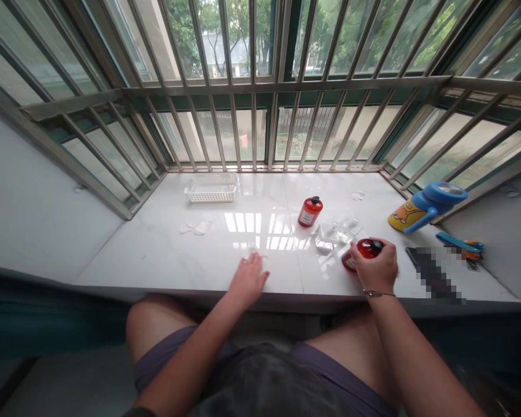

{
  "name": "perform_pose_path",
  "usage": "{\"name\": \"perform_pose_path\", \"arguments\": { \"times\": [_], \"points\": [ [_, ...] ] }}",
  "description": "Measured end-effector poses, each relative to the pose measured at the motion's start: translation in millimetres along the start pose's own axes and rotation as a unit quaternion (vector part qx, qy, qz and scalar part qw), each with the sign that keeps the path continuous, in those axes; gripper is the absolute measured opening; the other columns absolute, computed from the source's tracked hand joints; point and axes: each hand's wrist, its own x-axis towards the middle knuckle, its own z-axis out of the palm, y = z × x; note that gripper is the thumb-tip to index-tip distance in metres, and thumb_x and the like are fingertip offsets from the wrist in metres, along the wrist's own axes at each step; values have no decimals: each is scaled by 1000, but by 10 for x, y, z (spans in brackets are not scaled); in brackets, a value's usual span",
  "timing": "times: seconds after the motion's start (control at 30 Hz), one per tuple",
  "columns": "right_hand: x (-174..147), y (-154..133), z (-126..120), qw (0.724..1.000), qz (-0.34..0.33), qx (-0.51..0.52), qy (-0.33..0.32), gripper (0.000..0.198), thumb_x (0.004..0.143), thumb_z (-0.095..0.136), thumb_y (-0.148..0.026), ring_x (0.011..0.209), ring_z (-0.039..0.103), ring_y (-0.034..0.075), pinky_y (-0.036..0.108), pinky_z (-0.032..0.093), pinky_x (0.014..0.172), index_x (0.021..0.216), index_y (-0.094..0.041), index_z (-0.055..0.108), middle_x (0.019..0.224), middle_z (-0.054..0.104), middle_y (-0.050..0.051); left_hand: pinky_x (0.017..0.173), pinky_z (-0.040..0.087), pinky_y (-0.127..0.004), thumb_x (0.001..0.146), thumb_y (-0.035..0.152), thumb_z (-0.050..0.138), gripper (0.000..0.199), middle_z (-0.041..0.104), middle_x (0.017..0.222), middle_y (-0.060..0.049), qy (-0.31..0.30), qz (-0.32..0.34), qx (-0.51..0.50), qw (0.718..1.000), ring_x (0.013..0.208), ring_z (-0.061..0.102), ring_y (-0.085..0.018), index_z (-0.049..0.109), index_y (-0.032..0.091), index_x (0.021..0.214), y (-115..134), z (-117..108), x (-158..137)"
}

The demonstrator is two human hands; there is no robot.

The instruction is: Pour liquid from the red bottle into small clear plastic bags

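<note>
My right hand [380, 267] grips a red bottle [367, 249] with a black cap, near the front edge of the white sill on the right. A second red bottle [309, 213], with a black cap and a pale label, stands upright farther back. Between the two lie clear plastic pieces [336, 231], like crumpled packaging. My left hand [250, 275] rests palm down on the sill at the front middle, fingers stretched out and nothing held. A small pale scrap shows by its fingertips, too small to name.
A white perforated basket [211, 189] sits at the back left, with crumpled white tissue [196, 227] in front of it. On the right are a blue and yellow water bottle [425, 207], a blue strap [458, 244] and a blurred dark object [434, 275]. Metal bars [267, 88] enclose the sill.
</note>
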Motion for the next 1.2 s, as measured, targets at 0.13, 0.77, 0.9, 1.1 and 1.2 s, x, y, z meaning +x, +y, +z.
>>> {"name": "perform_pose_path", "arguments": {
  "times": [0.13, 0.77, 0.9, 1.1, 1.2],
  "points": [
    [-5, -12, -11, 1000, -3, -4, -4, 64, 77, 83, -60, 106, 59, 31, 51, 48, 103, 125, -23, 60, 119, 63, 10, 136, 29, -51, 112, 59, 33, 76, 42, 173, -23, -26, 196, -27, 980, 165, 36, -33, 43, 5, 164, 991, 340, 281],
    [-3, 24, 4, 1000, -2, -5, -6, 64, 79, 83, -56, 109, 60, 32, 49, 47, 105, 128, -23, 59, 122, 62, 11, 123, 44, -60, 111, 35, 29, 64, 45, 168, -31, 85, -308, 142, 937, 159, 43, -42, 46, -3, 160, -1502, -324, -904],
    [-5, 25, 5, 1000, -7, -7, -10, 64, 80, 82, -58, 109, 59, 31, 49, 47, 104, 128, -23, 58, 123, 62, 11, 127, 40, -60, 111, 36, 31, 67, 40, 168, -37, 72, -344, 110, 930, 161, 39, -45, 43, -11, 158, -1442, -403, -667],
    [-4, -17, 1, 1000, -6, -7, 1, 62, 78, 82, -60, 106, 60, 30, 46, 48, 101, 124, -23, 60, 120, 64, 10, 133, 27, -63, 113, 37, 28, 68, 30, 174, -34, 15, -191, 47, 980, 166, 30, -43, 37, -7, 164, -358, -306, 420],
    [-3, -47, -13, 1000, -7, -9, 0, 61, 79, 81, -60, 106, 60, 30, 46, 48, 101, 124, -23, 60, 120, 64, 10, 136, 25, -56, 113, 40, 32, 65, 34, 176, -25, -26, -34, 16, 999, 167, 31, -34, 39, 4, 167, 436, -56, 812]
  ]
}}
